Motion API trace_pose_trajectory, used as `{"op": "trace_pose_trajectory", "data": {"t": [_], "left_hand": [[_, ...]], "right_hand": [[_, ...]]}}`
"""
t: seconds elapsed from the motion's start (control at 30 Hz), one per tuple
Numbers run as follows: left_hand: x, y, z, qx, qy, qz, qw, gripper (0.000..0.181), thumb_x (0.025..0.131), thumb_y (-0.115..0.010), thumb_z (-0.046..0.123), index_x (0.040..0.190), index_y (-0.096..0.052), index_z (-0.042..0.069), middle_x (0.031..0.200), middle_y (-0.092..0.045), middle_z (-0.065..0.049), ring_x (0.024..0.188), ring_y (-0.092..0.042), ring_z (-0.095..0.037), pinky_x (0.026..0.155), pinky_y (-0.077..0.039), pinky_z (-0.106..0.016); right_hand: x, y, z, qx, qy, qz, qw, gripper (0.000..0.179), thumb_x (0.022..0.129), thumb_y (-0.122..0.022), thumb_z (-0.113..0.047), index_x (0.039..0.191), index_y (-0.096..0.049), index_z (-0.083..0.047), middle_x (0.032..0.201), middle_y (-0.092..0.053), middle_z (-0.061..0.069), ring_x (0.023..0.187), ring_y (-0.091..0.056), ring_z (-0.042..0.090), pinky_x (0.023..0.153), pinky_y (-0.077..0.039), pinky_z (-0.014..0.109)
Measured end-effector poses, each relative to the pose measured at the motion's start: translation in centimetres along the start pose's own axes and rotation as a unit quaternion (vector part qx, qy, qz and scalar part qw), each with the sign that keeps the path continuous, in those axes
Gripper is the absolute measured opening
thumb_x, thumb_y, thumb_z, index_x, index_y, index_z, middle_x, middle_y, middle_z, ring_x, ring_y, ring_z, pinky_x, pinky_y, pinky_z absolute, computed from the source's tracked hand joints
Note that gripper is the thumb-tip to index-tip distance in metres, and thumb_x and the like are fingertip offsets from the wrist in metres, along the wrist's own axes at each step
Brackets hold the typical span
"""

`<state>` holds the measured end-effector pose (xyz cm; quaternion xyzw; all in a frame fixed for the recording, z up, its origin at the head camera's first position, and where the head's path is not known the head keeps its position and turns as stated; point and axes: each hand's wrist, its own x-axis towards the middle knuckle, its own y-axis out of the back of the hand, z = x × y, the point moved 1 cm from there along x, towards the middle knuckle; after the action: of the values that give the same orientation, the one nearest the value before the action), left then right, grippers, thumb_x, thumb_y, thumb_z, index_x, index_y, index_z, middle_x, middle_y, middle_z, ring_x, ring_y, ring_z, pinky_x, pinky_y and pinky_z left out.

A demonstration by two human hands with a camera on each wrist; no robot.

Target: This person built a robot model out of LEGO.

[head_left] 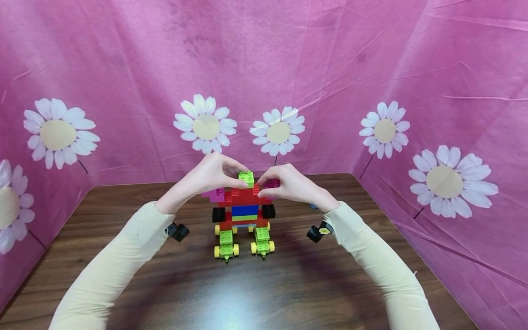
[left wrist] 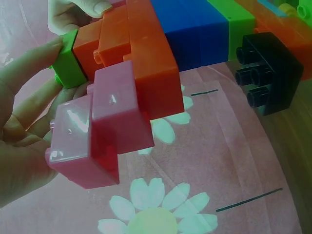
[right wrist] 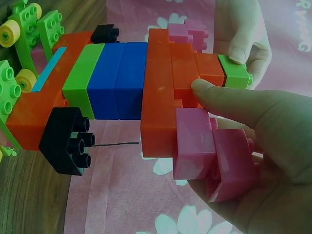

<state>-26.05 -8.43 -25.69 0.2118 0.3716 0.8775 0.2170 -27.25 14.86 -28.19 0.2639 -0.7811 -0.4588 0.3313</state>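
Note:
A toy figure of stacked building bricks stands on wheeled feet, with red bricks [head_left: 241,198] across its upper body and blue bricks [head_left: 244,211] below. My left hand [head_left: 212,173] pinches the lime green brick [head_left: 246,179] at the very top, thumb in front. My right hand [head_left: 288,183] holds the upper red part, its thumb on a red brick face in the right wrist view. Stepped pink bricks [right wrist: 195,144] stick out at each shoulder, those on the right partly inside the right hand's curve. Black bricks [left wrist: 270,70] flank the middle. Green feet [head_left: 262,242] have yellow wheels.
The figure stands on a dark wood table [head_left: 185,284]. A pink cloth [head_left: 264,55] printed with white daisies rises behind and at both sides. Black wrist cameras [head_left: 177,232] hang under the forearms. A small blue item [head_left: 313,206] shows beside the right wrist.

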Motion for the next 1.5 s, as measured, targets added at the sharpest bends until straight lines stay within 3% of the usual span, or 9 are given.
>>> {"op": "trace_pose_trajectory", "data": {"t": [0.23,0.4,0.53,0.9,1.03,1.23,1.5], "left_hand": [[-0.1,0.0,-0.3,-0.015,0.013,0.002,0.9998,0.037,0.08,-0.083,0.026,0.113,-0.076,0.011,0.099,-0.078,-0.007,0.091,-0.073,-0.02,0.081,-0.06,-0.036],[-0.1,-0.1,0.0,0.003,0.019,0.002,0.9998,0.037,0.081,-0.082,0.026,0.114,-0.076,0.011,0.099,-0.079,-0.008,0.09,-0.073,-0.02,0.072,-0.059,-0.03],[-0.2,-0.1,0.4,0.022,0.005,0.0,0.9997,0.037,0.081,-0.082,0.025,0.114,-0.075,0.01,0.099,-0.078,-0.009,0.087,-0.073,-0.02,0.067,-0.057,-0.027],[-0.4,-0.2,0.8,0.063,-0.035,0.013,0.9973,0.036,0.08,-0.083,0.023,0.112,-0.076,0.007,0.104,-0.077,-0.011,0.084,-0.072,-0.019,0.072,-0.059,-0.03],[-0.5,-0.3,0.7,0.06,-0.04,0.019,0.9972,0.036,0.08,-0.083,0.023,0.112,-0.076,0.007,0.101,-0.077,-0.01,0.082,-0.072,-0.019,0.068,-0.057,-0.027],[-0.5,-0.3,0.2,0.034,-0.012,0.019,0.9992,0.037,0.08,-0.083,0.027,0.113,-0.076,0.013,0.098,-0.078,-0.006,0.081,-0.071,-0.016,0.065,-0.056,-0.026],[-0.5,-0.2,0.1,0.016,-0.006,0.007,0.9998,0.038,0.08,-0.083,0.027,0.114,-0.075,0.012,0.099,-0.079,-0.006,0.086,-0.073,-0.017,0.074,-0.06,-0.029]], "right_hand": [[0.1,0.1,-0.1,0.0,0.0,-0.002,1.0,0.024,0.083,-0.08,-0.026,0.101,-0.077,-0.011,0.095,-0.077,0.001,0.081,-0.065,0.009,0.073,-0.056,0.024],[0.1,0.0,-0.1,0.0,0.001,-0.003,1.0,0.024,0.083,-0.081,-0.026,0.101,-0.077,-0.01,0.094,-0.077,0.001,0.081,-0.066,0.009,0.073,-0.056,0.024],[0.1,0.0,0.0,-0.001,0.004,0.0,1.0,0.024,0.083,-0.081,-0.026,0.101,-0.077,-0.01,0.094,-0.077,0.001,0.081,-0.066,0.009,0.073,-0.056,0.024],[0.1,0.1,-0.2,0.005,-0.001,-0.003,1.0,0.025,0.082,-0.081,-0.026,0.102,-0.077,-0.01,0.096,-0.077,0.002,0.084,-0.067,0.011,0.074,-0.056,0.024],[0.1,0.2,-0.3,0.006,-0.002,-0.004,1.0,0.025,0.083,-0.081,-0.026,0.102,-0.077,-0.01,0.096,-0.077,0.002,0.084,-0.067,0.011,0.074,-0.057,0.024],[0.1,0.1,-0.2,-0.001,-0.001,-0.003,1.0,0.025,0.083,-0.081,-0.026,0.102,-0.077,-0.01,0.095,-0.077,0.002,0.082,-0.066,0.01,0.073,-0.056,0.024],[0.1,0.2,-0.2,-0.007,0.002,-0.001,1.0,0.025,0.083,-0.08,-0.028,0.101,-0.077,-0.011,0.094,-0.076,0.001,0.077,-0.062,0.008,0.069,-0.054,0.022]]}}
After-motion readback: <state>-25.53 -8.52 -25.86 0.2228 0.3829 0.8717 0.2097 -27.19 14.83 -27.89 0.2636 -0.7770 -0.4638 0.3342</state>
